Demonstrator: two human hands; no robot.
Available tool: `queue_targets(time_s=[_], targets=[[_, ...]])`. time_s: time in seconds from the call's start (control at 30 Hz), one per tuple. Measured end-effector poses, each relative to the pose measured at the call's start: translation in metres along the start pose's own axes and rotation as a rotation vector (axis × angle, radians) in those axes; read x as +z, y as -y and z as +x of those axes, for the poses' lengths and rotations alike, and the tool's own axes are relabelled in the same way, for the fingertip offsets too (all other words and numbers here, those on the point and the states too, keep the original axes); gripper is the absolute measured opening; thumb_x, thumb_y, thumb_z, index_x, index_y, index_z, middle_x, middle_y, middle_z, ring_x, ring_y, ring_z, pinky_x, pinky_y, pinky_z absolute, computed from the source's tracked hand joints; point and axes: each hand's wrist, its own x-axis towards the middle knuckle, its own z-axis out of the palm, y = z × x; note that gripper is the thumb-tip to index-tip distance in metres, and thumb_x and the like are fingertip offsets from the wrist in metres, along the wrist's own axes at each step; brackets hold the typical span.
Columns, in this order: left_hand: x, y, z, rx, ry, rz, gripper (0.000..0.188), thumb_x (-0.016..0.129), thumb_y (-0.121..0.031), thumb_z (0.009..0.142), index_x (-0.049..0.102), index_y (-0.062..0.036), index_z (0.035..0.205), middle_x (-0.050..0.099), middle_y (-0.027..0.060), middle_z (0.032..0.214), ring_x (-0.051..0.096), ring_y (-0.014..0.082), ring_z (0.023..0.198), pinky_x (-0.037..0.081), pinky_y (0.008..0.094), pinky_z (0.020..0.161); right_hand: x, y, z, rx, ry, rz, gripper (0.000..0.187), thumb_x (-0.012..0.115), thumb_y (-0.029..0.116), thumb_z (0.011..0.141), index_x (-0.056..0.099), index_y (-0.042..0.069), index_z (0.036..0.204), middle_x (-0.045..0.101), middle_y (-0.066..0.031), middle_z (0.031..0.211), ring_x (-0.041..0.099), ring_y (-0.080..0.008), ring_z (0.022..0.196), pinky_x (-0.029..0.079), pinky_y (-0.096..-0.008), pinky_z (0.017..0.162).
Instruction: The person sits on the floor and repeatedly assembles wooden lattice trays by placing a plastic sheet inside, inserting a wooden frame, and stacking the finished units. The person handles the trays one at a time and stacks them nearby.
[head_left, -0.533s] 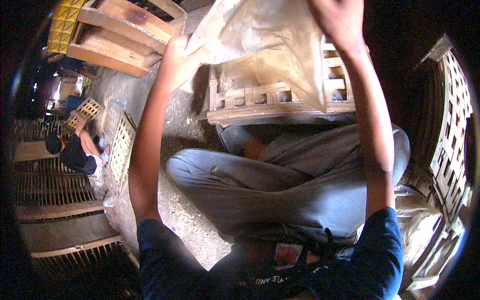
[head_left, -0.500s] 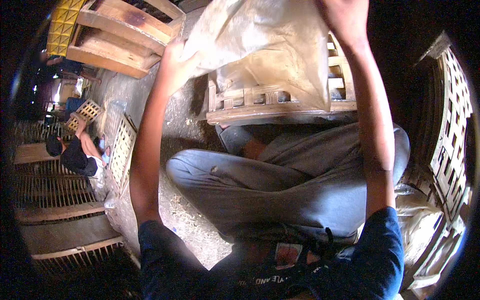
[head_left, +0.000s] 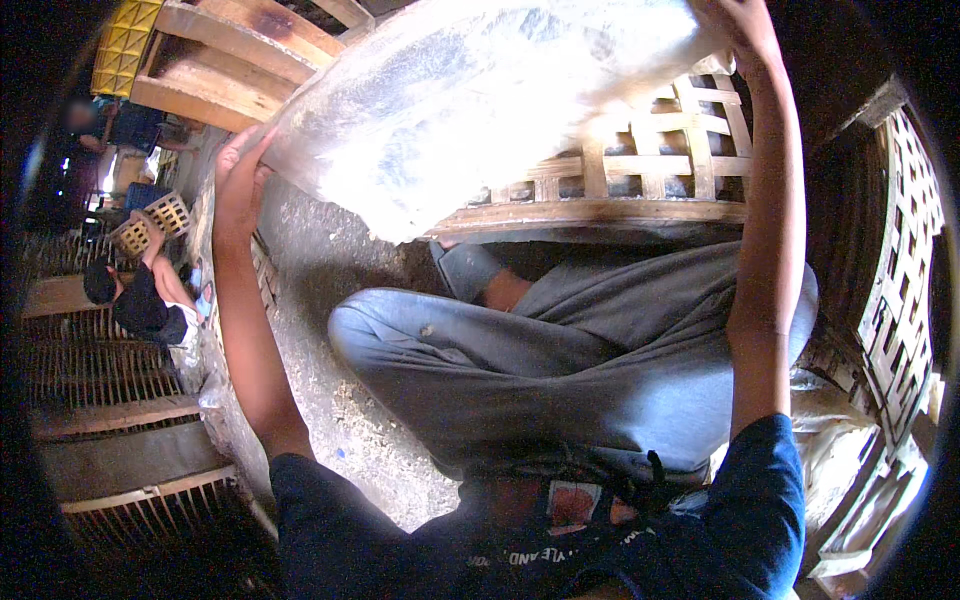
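Observation:
A cloudy, translucent plastic sheet [head_left: 450,110] is stretched between my two hands, brightly lit and creased. My left hand [head_left: 242,178] pinches its left edge, out to the side beyond my knee. At the upper right, my right hand [head_left: 738,32] grips the opposite edge, its fingertips partly cut off by the dark rim. Under the sheet lies a woven bamboo lattice tray [head_left: 620,165] with a wooden edge, in front of my crossed legs. The sheet hides the tray's far left part, and dark stuff shows through its gaps.
A wooden crate-like frame [head_left: 225,65] stands at the upper left beside a yellow plastic crate [head_left: 125,45]. Another person [head_left: 145,300] sits at the left near a lattice tray [head_left: 150,225]. Lattice panels [head_left: 900,270] lean at the right, near crumpled plastic [head_left: 835,440].
My hands have moved farther apart, the left going outward and slightly down. The sheet has spread wider and shifted left, uncovering more of the tray's right side.

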Motion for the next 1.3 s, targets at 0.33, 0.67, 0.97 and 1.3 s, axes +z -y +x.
queue_targets(time_s=[0.33, 0.67, 0.97, 1.3], targets=[[0.091, -0.029, -0.021, 0.423, 0.051, 0.132, 0.033, 0.064, -0.006, 0.093, 0.060, 0.0050, 0.125, 0.068, 0.0100, 0.115, 0.064, 0.0132, 0.104, 0.051, 0.0252, 0.090, 0.108, 0.071, -0.089, -0.934, 0.292, 0.180, 0.085, 0.070, 0.043, 0.088, 0.033, 0.002, 0.151, 0.042, -0.0237, 0.150, 0.041, -0.0372, 0.139, 0.034, -0.0498, 0.117], [0.173, -0.035, -0.074, 0.452, 0.103, 0.111, 0.028, 0.064, 0.001, 0.087, 0.064, -0.0024, 0.115, 0.070, 0.0080, 0.103, 0.068, 0.0148, 0.089, 0.057, 0.0261, 0.078, 0.130, 0.066, -0.120, -0.910, 0.663, 0.393, 0.039, 0.072, 0.011, 0.084, 0.051, -0.001, 0.115, 0.067, -0.0115, 0.083, 0.062, -0.0167, 0.061, 0.054, -0.0289, 0.052], [0.146, -0.020, -0.066, 0.145, 0.166, 0.130, 0.025, 0.069, -0.008, 0.091, 0.069, 0.0043, 0.113, 0.073, 0.0085, 0.100, 0.069, 0.0119, 0.085, 0.055, 0.0270, 0.075, 0.113, 0.064, -0.102, -0.612, 0.880, 0.292, 0.022, 0.066, 0.018, 0.090, 0.067, -0.004, 0.088, 0.070, -0.0184, 0.074, 0.066, -0.0271, 0.059, 0.055, -0.0378, 0.057], [0.105, 0.015, -0.074, 0.194, -0.244, 0.290, 0.023, 0.068, -0.021, 0.094, 0.071, 0.0012, 0.096, 0.075, 0.0083, 0.087, 0.064, 0.0126, 0.078, 0.048, 0.0237, 0.076, 0.104, 0.056, -0.085, -0.640, 0.698, 0.042, 0.024, 0.058, 0.008, 0.094, 0.067, -0.004, 0.076, 0.067, -0.0168, 0.068, 0.063, -0.0213, 0.054, 0.057, -0.0343, 0.054]])
